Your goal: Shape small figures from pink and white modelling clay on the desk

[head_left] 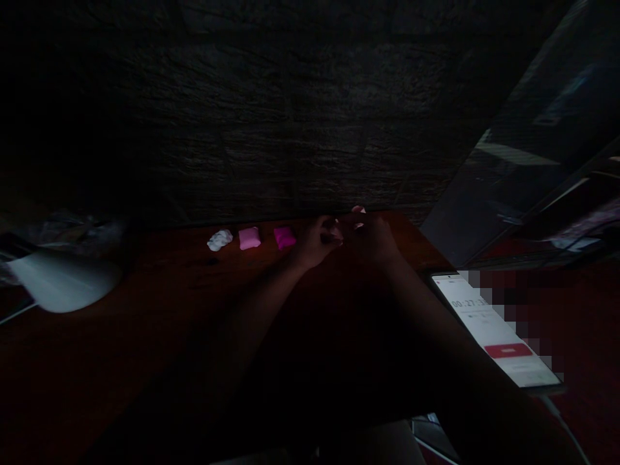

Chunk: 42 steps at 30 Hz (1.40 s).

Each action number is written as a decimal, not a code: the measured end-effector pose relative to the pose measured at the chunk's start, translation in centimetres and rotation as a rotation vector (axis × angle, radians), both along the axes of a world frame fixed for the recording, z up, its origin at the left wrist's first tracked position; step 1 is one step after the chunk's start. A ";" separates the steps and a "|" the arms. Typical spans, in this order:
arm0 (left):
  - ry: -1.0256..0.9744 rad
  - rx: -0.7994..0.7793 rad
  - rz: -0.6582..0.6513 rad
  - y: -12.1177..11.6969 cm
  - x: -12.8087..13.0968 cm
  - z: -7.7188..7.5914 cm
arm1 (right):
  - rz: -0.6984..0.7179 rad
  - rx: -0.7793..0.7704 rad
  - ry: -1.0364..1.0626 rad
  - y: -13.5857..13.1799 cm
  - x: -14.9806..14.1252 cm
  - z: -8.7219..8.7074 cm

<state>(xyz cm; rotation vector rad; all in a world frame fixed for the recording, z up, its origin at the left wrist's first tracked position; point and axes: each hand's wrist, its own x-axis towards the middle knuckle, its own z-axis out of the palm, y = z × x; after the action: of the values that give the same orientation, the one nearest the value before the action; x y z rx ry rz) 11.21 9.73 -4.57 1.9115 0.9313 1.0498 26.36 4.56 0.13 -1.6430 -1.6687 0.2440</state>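
The scene is very dark. My left hand [314, 244] has its fingers curled, with the fingertips meeting those of my right hand [375, 237] near the table's back edge. A small pale pinkish patch [336, 228] shows between the fingertips; whether it is an object or a lit finger I cannot tell. Beyond the right hand, a light pink and white piece [358, 210] is partly hidden. Left of my hands lie a bright magenta pillow-shaped piece [284, 237], a light pink pillow-shaped piece [249, 238] and a crumpled white piece [219, 239], in a row.
A brown wooden table [159, 271] runs up to a dark brick-patterned wall [290, 116]. At the left stands a white lamp-like shade [65, 281]. On the right a lit phone [489, 329] shows a running timer, beside my right forearm.
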 end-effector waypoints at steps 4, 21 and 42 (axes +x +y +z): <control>0.002 0.011 0.015 0.2 -0.1 -0.2 | 0.033 0.009 0.029 -0.1 0.1 0.1; -0.021 -0.007 -0.037 0.0 -0.1 -0.1 | 0.039 -0.013 0.350 0.8 0.7 -0.7; -0.018 -0.028 -0.065 0.1 -0.1 -0.1 | -0.050 -0.034 0.002 0.0 -0.7 0.2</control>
<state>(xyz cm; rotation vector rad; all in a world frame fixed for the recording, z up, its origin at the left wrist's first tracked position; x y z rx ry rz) 11.16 9.86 -4.64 1.8935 0.8632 1.0094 25.64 4.53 0.31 -1.7065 -1.6283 0.2502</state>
